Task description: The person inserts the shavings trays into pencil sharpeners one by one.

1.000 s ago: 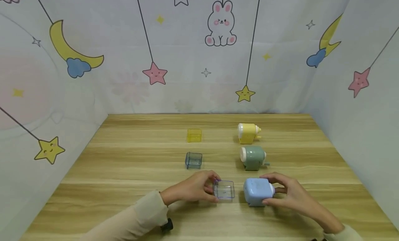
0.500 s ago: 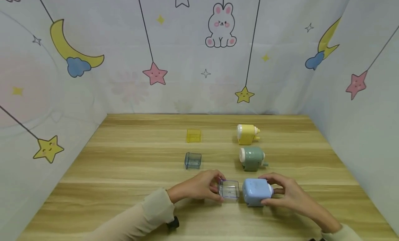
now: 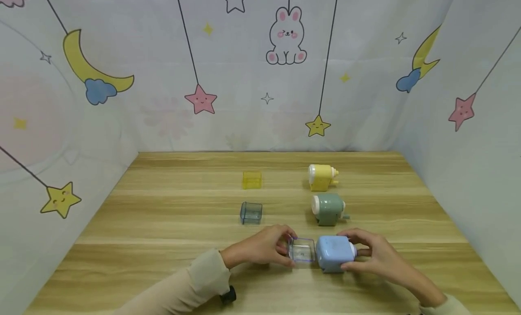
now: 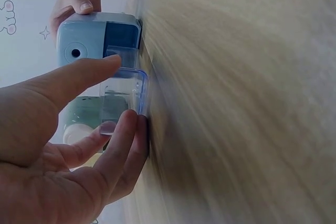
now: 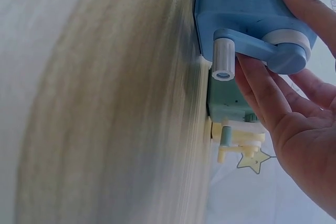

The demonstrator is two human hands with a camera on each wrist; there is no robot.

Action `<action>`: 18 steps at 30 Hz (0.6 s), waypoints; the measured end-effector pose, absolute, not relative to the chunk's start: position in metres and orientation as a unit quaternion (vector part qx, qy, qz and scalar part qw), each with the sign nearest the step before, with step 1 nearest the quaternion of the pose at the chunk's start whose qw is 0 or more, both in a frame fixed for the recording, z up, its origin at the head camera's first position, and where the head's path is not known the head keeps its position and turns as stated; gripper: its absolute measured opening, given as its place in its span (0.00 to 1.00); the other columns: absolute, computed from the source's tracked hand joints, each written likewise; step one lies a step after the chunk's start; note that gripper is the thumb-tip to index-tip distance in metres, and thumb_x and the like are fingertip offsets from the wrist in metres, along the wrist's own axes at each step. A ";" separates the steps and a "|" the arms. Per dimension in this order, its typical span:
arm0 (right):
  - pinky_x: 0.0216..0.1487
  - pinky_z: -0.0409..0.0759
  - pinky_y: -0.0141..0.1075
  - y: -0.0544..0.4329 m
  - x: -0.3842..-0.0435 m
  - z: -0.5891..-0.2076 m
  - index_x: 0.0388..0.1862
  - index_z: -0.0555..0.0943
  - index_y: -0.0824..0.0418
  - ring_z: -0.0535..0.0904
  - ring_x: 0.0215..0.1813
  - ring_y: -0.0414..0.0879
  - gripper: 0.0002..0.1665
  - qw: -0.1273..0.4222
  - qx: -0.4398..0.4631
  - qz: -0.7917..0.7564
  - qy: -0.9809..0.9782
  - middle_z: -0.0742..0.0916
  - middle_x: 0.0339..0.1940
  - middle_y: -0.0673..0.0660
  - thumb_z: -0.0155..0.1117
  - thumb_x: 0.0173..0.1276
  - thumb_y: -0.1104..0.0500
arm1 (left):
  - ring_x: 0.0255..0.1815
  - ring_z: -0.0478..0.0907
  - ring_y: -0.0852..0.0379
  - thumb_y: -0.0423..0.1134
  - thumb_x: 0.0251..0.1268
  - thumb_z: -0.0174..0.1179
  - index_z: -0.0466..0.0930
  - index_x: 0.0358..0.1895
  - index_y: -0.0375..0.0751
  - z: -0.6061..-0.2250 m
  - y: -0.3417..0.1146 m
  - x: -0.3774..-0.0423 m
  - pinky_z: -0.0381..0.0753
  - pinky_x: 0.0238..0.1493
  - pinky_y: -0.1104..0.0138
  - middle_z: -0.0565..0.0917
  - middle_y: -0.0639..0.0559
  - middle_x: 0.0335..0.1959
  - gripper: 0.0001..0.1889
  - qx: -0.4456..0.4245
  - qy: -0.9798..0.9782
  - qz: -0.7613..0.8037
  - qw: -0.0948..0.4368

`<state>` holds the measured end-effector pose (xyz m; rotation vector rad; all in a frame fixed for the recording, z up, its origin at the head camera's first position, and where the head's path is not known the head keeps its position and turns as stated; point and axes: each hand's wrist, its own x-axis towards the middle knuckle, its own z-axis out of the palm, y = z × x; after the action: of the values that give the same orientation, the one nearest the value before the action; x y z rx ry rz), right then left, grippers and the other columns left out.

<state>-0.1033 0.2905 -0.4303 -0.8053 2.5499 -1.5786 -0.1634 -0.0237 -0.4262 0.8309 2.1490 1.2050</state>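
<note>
My left hand (image 3: 264, 247) pinches a clear plastic shavings drawer (image 3: 303, 250) with a bluish rim between thumb and fingers. Its far end faces the blue pencil sharpener (image 3: 334, 253), close to its side. In the left wrist view, the sharpener's front shows a round pencil hole and a dark slot (image 4: 122, 35) beside the drawer (image 4: 123, 90); whether the drawer's end is inside the slot I cannot tell. My right hand (image 3: 378, 256) grips the sharpener's body from the crank side, thumb and fingers on opposite faces. The right wrist view shows its crank handle (image 5: 223, 59).
Behind the blue one stand a green sharpener (image 3: 329, 209) and a yellow sharpener (image 3: 320, 177). To their left lie a grey-blue transparent drawer (image 3: 251, 213) and a yellow transparent drawer (image 3: 252, 180). Printed cloth walls enclose the wooden table (image 3: 171, 206) on three sides.
My left hand has moved right with the clear drawer, narrowing the gap to the blue sharpener. The right hand and the sharpener have hardly moved.
</note>
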 end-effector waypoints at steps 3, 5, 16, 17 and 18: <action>0.44 0.86 0.40 0.290 -0.103 -0.429 0.57 0.78 0.67 0.82 0.48 0.42 0.34 0.016 -0.265 -0.507 0.820 0.85 0.51 0.61 0.82 0.52 0.63 | 0.41 0.82 0.62 0.33 0.53 0.77 0.74 0.58 0.35 -0.426 -0.023 -0.163 0.81 0.43 0.75 0.79 0.45 0.50 0.29 0.311 0.796 0.446 0.266; 0.43 0.86 0.39 0.288 -0.103 -0.429 0.57 0.78 0.68 0.82 0.48 0.41 0.34 0.013 -0.271 -0.508 0.817 0.85 0.50 0.61 0.82 0.51 0.64 | 0.41 0.82 0.63 0.33 0.53 0.76 0.74 0.58 0.35 -0.426 -0.023 -0.163 0.81 0.43 0.76 0.79 0.46 0.50 0.29 0.313 0.796 0.444 0.268; 0.43 0.86 0.39 0.287 -0.103 -0.427 0.57 0.77 0.70 0.82 0.48 0.40 0.35 0.009 -0.279 -0.508 0.814 0.85 0.50 0.63 0.82 0.51 0.65 | 0.41 0.82 0.63 0.32 0.53 0.76 0.75 0.57 0.34 -0.426 -0.015 -0.162 0.82 0.44 0.75 0.80 0.47 0.48 0.28 0.325 0.785 0.452 0.270; 0.43 0.86 0.39 0.287 -0.102 -0.427 0.57 0.77 0.70 0.82 0.48 0.40 0.35 0.011 -0.280 -0.510 0.813 0.85 0.50 0.63 0.82 0.51 0.65 | 0.40 0.81 0.64 0.32 0.53 0.77 0.75 0.57 0.34 -0.427 -0.014 -0.162 0.82 0.43 0.75 0.80 0.47 0.48 0.28 0.327 0.785 0.451 0.270; 0.43 0.86 0.39 0.287 -0.102 -0.427 0.57 0.76 0.70 0.82 0.48 0.40 0.35 0.012 -0.280 -0.511 0.813 0.85 0.50 0.63 0.81 0.51 0.65 | 0.40 0.81 0.64 0.32 0.53 0.77 0.75 0.57 0.34 -0.427 -0.013 -0.161 0.82 0.43 0.75 0.80 0.47 0.47 0.28 0.327 0.783 0.453 0.273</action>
<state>-0.1021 0.2871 -0.4270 -0.8746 2.5345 -1.5920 -0.1610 -0.0133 -0.4268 0.8803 2.1082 1.2182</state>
